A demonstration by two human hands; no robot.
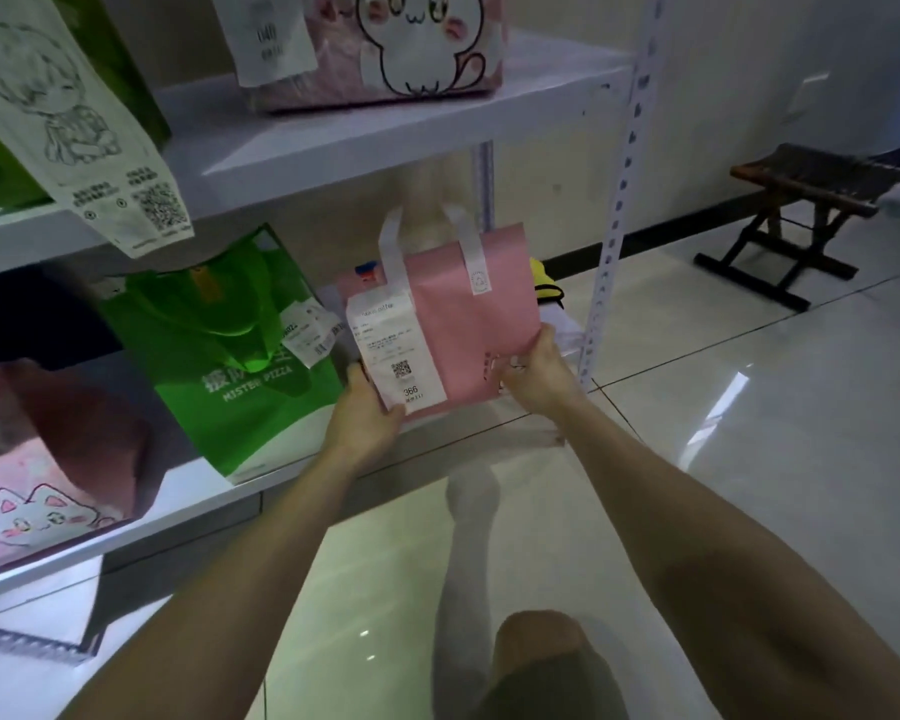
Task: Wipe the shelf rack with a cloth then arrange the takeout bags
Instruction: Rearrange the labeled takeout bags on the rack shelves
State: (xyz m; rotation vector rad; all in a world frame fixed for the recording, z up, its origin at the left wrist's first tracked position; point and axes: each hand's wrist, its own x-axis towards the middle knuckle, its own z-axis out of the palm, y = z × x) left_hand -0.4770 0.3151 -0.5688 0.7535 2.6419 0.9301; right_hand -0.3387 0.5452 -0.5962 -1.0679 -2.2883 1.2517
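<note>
Closest to the camera was a bent knee, and beyond it both forearms reached up to the lower shelf. The left hand gripped the bottom left corner of the pink bag, thumb lying on the edge of its receipt. The right hand held the bottom right edge, fingers curled around it. So the bag stood upright between the two hands, over the shelf's front lip; whether its base rested on the board could not be told.

The likeliest trouble was a forward tip. The bag looked flat and thin, with little base to stand on, so letting go this close to the lip would probably drop it to the floor. Pushing it towards the left hand's side could also crowd the green bag just beside that hand, and the thumb might crease the receipt.

The bag was plain pink, smooth, with two white handles standing up. Something yellow, perhaps the cloth, lay behind it, above the right hand.
</note>
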